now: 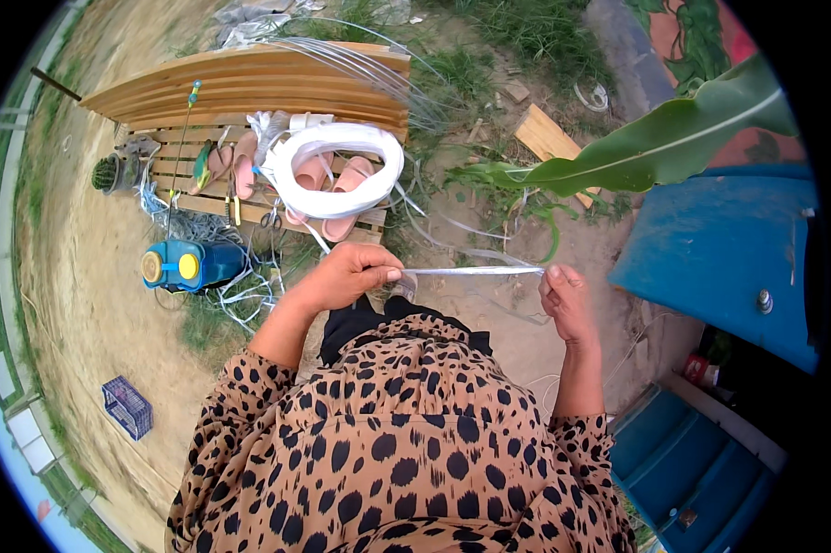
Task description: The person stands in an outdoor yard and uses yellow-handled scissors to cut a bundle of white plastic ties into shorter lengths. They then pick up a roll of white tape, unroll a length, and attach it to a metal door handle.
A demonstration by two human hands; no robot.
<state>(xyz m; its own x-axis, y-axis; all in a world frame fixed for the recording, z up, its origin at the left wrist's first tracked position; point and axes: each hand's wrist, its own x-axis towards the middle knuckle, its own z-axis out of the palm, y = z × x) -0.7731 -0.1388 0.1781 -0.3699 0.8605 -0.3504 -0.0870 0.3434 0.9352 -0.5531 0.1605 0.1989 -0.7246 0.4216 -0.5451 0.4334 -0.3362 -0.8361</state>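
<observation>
A white plastic strap [471, 271] is stretched nearly straight between my two hands. My left hand [357, 275] pinches its left end part between thumb and fingers, and my right hand [566, 301] grips it at the other side. Beyond my left hand, a large coil of white strap [294, 200] lies over pink clogs [353, 173] on a slatted wooden bench [180, 148]. A length of strap runs from the coil down towards my left hand. Scissors [271, 220] and a tool with yellow handles [236, 210] lie near the bench's front edge.
A blue tank sprayer [194, 265] stands left of the bench beside tangled strap. A long green leaf [630, 148] reaches in from the right above blue metal panels [719, 242]. A wooden board [550, 138] lies on the ground; a purple crate [127, 408] sits farther left.
</observation>
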